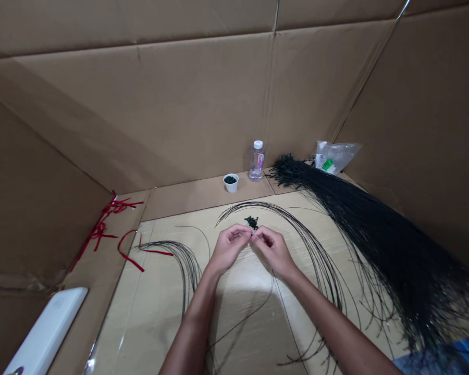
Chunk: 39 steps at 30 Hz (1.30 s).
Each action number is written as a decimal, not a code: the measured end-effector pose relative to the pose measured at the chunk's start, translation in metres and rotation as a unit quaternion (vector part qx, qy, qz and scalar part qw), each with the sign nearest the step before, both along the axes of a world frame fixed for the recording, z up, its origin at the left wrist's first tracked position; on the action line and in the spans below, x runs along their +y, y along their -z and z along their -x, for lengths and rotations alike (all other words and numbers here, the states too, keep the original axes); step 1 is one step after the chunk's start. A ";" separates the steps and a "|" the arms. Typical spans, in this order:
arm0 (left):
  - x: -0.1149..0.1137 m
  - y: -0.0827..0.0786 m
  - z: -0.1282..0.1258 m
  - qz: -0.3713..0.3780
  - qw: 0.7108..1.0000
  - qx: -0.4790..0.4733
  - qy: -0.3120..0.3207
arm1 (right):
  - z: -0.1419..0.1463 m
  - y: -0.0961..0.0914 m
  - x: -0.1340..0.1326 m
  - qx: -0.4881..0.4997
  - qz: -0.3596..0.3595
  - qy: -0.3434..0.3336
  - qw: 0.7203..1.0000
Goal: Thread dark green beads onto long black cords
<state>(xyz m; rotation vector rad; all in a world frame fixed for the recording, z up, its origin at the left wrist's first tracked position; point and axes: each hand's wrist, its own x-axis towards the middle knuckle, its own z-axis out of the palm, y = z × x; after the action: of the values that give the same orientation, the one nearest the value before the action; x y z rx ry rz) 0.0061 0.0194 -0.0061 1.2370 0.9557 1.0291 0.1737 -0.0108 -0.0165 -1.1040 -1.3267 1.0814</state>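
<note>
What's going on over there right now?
A person's left hand and right hand meet at the fingertips, pinching what looks like a tiny dark piece, just below a little pile of similar pieces. Thin black strands curve across the pale board. A large bundle of black strands lies to the right, and a white cup sits beside a water bottle.
</note>
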 end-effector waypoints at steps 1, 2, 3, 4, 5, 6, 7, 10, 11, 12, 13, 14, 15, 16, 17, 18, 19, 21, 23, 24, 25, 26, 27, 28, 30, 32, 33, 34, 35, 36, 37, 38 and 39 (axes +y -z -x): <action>0.000 0.001 0.000 -0.002 1.000 0.003 0.002 | 0.000 0.000 0.000 -0.008 -0.003 0.000 1.000; 0.001 0.001 0.000 -0.006 1.000 0.006 0.003 | 0.000 0.000 0.000 -0.014 -0.004 0.001 1.000; 0.001 0.001 -0.001 -0.009 1.000 0.010 0.005 | 0.000 0.001 -0.001 -0.018 -0.005 0.004 1.000; 0.001 0.002 -0.001 -0.012 1.000 0.013 0.006 | 0.000 0.001 -0.001 -0.021 -0.005 0.008 1.000; 0.001 0.002 0.000 -0.015 1.000 0.017 0.007 | 0.001 0.001 -0.001 -0.023 -0.005 0.014 1.000; 0.001 0.003 0.000 -0.017 1.000 0.020 0.008 | 0.001 0.001 -0.001 -0.023 -0.006 0.021 1.000; 0.001 0.003 0.000 -0.019 0.999 0.024 0.010 | 0.001 0.001 -0.001 -0.022 -0.007 0.028 0.999; 0.001 0.005 0.000 -0.021 0.999 0.033 0.014 | 0.003 0.001 0.000 -0.013 -0.008 0.049 0.999; 0.001 0.006 0.000 -0.021 0.999 0.034 0.014 | 0.003 0.002 0.000 -0.010 -0.008 0.051 0.999; 0.000 0.007 0.000 -0.023 0.999 0.035 0.012 | 0.003 0.002 0.001 -0.007 -0.008 0.050 0.999; 0.000 0.008 0.000 -0.025 0.999 0.036 0.010 | 0.003 0.002 0.001 -0.005 -0.007 0.049 0.999; 0.000 0.008 0.000 -0.027 0.999 0.037 0.009 | 0.003 0.003 0.001 -0.001 -0.005 0.047 0.999; 0.000 0.009 -0.001 -0.029 0.999 0.038 0.008 | 0.003 0.003 0.001 0.002 -0.002 0.048 0.999; 0.000 0.010 -0.001 -0.030 0.999 0.037 0.006 | 0.003 0.003 0.001 0.005 0.001 0.049 0.999; 0.000 0.011 -0.001 -0.030 0.999 0.034 0.003 | 0.002 0.003 0.001 0.006 0.004 0.051 0.999; 0.000 0.011 -0.001 -0.027 0.999 0.030 0.000 | 0.002 0.003 0.001 0.006 0.007 0.052 0.999; 0.000 0.012 -0.001 -0.024 0.999 0.024 -0.005 | 0.002 0.003 0.001 0.005 0.009 0.051 0.999; 0.000 0.012 -0.001 -0.017 1.000 0.009 -0.018 | 0.000 0.003 0.000 0.001 0.009 0.040 0.999; 0.001 0.011 -0.001 -0.014 0.999 -0.007 -0.030 | -0.001 0.002 -0.001 -0.009 0.007 0.018 1.000; 0.001 0.010 -0.001 -0.012 0.999 -0.014 -0.035 | -0.002 0.001 -0.001 -0.015 0.005 0.008 1.000; 0.001 0.009 -0.001 -0.009 0.999 -0.020 -0.038 | -0.003 0.001 -0.002 -0.019 0.002 0.001 1.000; 0.002 0.008 0.000 -0.006 0.999 -0.025 -0.038 | -0.003 0.000 -0.002 -0.020 0.000 -0.002 1.000; 0.001 0.007 0.000 -0.002 0.999 -0.028 -0.036 | -0.003 -0.001 -0.002 -0.019 -0.002 -0.002 1.000; 0.001 0.006 0.000 0.001 0.999 -0.029 -0.033 | -0.003 -0.001 -0.002 -0.018 -0.002 -0.002 1.000; 0.001 0.005 0.000 0.004 0.999 -0.029 -0.028 | -0.003 -0.001 -0.002 -0.013 0.000 -0.004 1.000; 0.000 0.005 -0.001 0.005 0.999 -0.031 -0.033 | -0.002 -0.001 -0.001 -0.008 0.003 -0.006 1.000; 0.000 0.005 -0.001 0.006 0.999 -0.033 -0.039 | -0.002 0.000 -0.001 -0.004 0.005 -0.005 1.000; 0.000 0.004 -0.001 0.007 0.998 -0.033 -0.045 | -0.002 0.000 -0.001 0.000 0.006 -0.003 1.000; 0.000 0.004 -0.001 0.007 0.998 -0.033 -0.050 | -0.002 0.000 -0.001 0.003 0.007 -0.001 1.000; 0.000 0.004 -0.001 0.007 0.998 -0.030 -0.052 | -0.002 0.000 -0.001 0.005 0.009 0.000 1.000; 0.000 0.004 -0.001 0.006 0.998 -0.027 -0.052 | -0.002 0.000 -0.001 0.006 0.010 0.000 1.000; 0.000 0.003 -0.001 0.005 0.999 -0.024 -0.048 | -0.002 -0.001 -0.001 0.007 0.010 0.000 1.000; 0.000 0.003 -0.001 0.004 0.999 -0.021 -0.044 | -0.002 -0.001 -0.001 0.007 0.009 0.000 1.000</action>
<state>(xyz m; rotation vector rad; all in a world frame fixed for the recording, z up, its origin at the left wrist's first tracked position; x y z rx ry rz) 0.0070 0.0197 -0.0095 1.1707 0.9878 1.1157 0.1757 -0.0121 -0.0152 -1.1075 -1.3091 1.1003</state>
